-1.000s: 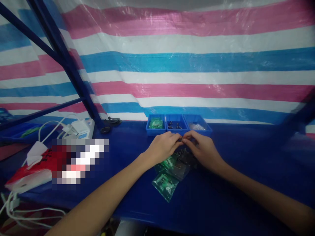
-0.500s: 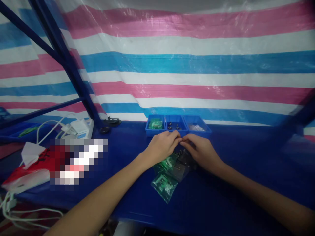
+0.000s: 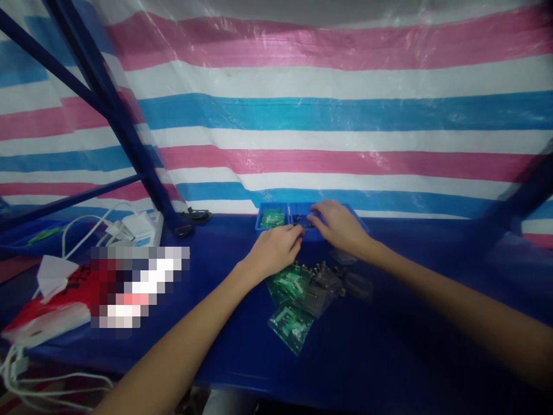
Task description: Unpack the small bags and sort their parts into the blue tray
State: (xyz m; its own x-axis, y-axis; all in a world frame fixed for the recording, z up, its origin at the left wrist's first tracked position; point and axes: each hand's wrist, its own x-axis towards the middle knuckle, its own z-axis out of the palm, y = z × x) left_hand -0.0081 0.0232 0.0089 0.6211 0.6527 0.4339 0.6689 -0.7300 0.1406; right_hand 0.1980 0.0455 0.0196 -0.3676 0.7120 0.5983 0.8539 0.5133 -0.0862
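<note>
My right hand (image 3: 334, 222) reaches over the middle and right blue bins (image 3: 311, 232), its thumb and index finger apart above small dark parts (image 3: 298, 219). Nothing shows between those fingertips. My left hand (image 3: 279, 248) is at the front edge of the bins, fingers curled together; whatever they hold is too small to make out. The left bin holds green packets (image 3: 273, 218). Below my hands lies a pile of small clear bags with green pieces (image 3: 291, 282) and dark screw-like parts (image 3: 326, 279). One more green bag (image 3: 291, 325) lies nearest to me.
On the left are a white power strip (image 3: 151, 227) with cables, a red package (image 3: 78, 282) and another blue tray (image 3: 26, 236). A black object (image 3: 196, 214) lies by the blue frame post (image 3: 125, 138). A striped sheet (image 3: 302, 115) hangs behind the blue table (image 3: 415, 346).
My hands have separated. The right hand has moved up over the bins and opened its fingers, and the left has shifted slightly left and down. More of the bag pile shows.
</note>
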